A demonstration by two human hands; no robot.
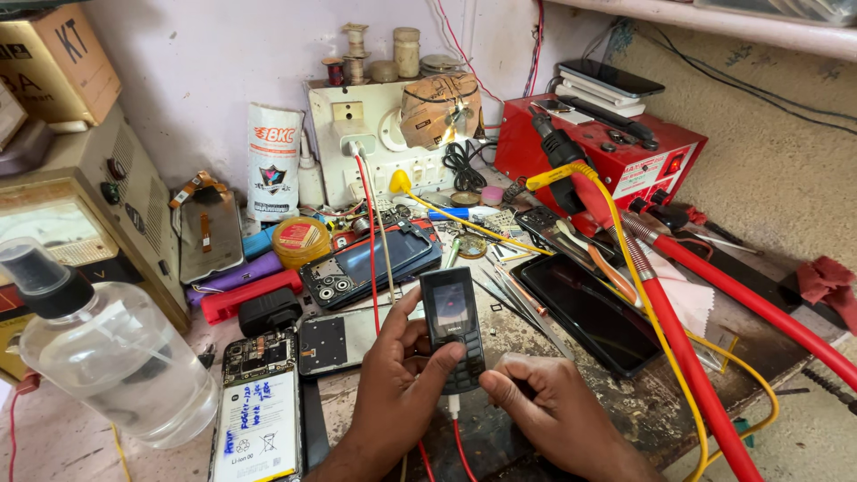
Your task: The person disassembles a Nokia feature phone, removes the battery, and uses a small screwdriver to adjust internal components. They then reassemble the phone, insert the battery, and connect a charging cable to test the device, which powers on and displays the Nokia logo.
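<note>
**keypad phone under test at a crowded repair desk**

holding a small black keypad phone [453,328] upright between both hands, just above the desk [625,402], near its front edge. left hand [397,384] cupping the phone's left side, thumb lying across the lower keypad, fingers curled behind the body. right hand [544,406] pressed into a loose fist at the phone's lower right corner, thumb tip touching the keypad edge; pinching nothing else, as far as can be seen.

judging progress: phone looking fully assembled, casing closed, screen faintly lit, a white-tipped red cable [457,428] plugged into its bottom end and trailing down towards the front edge. so powering up appearing done; checking keys or charging seeming to be what is left, though not certain from this view.

lying around the hands: an opened smartphone with a bare white battery [259,419] to the left, another opened phone [370,259] just beyond, a dark glass panel [594,312] to the right, a clear spray bottle [107,348] at far left, a red power supply [616,147] at the back, thick red hoses [705,384] crossing the right side.
</note>
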